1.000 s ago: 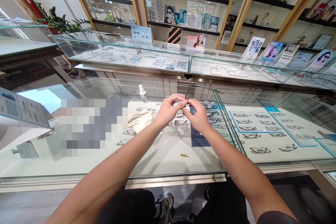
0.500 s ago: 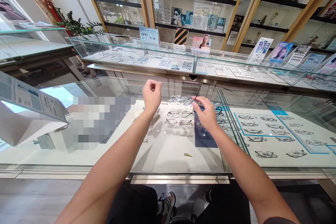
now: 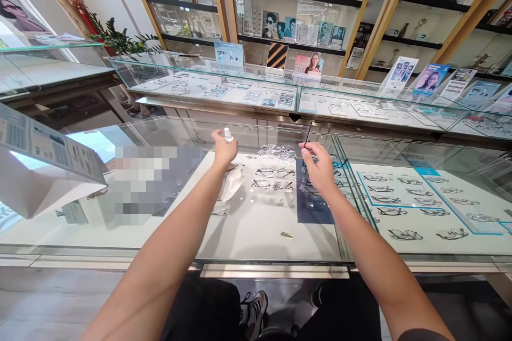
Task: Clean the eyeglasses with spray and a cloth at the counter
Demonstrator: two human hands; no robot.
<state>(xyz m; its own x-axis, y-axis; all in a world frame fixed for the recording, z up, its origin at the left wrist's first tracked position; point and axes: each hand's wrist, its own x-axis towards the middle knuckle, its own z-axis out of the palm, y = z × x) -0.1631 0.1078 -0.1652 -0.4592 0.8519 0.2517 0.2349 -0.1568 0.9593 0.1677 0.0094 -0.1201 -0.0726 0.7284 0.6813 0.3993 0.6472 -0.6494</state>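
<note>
Head view: a pair of dark glasses (image 3: 309,136) is held aloft toward the far edge of the glass-topped worktop (image 3: 256,234), pinched in the fingers of the right hand (image 3: 320,165), which hides much of the frame. Across from it, also toward the far edge, the left hand (image 3: 225,152) grips a bottle (image 3: 228,136), its white top showing. A pale cloth (image 3: 234,184) lies just below, partly behind the left forearm (image 3: 176,234). Display frames (image 3: 274,172) sit between the hands; a gold strip (image 3: 286,234) shows toward the near edge. The slight pinch could let the glasses slip and strike the hard worktop; a sweep of the forearm could drag the cloth.
</note>
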